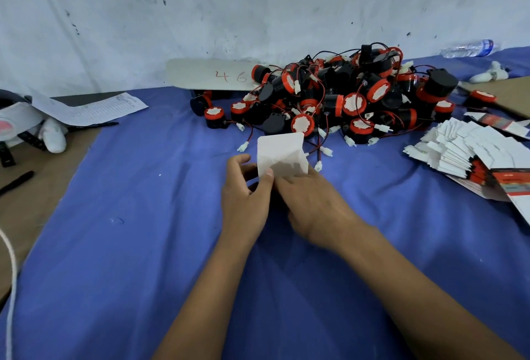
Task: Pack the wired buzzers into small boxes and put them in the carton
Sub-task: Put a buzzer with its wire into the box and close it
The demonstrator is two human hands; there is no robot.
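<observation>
A small white box (279, 153) stands on the blue cloth in the middle, its flap raised toward the pile. My left hand (246, 190) grips its left side with thumb and fingers. My right hand (312, 201) holds its right lower part, fingers curled against it. What is inside the box is hidden. Just behind it lies a heap of black and red wired buzzers (338, 95) with white connectors. A stack of flat unfolded small boxes (470, 153) lies at the right. No carton is in view.
The blue cloth (129, 230) covers the table up to a white wall. A white board marked 46 (212, 74) leans at the back. Papers (91, 108), a pen and white gloves sit at the left, a water bottle (470, 48) at the far right.
</observation>
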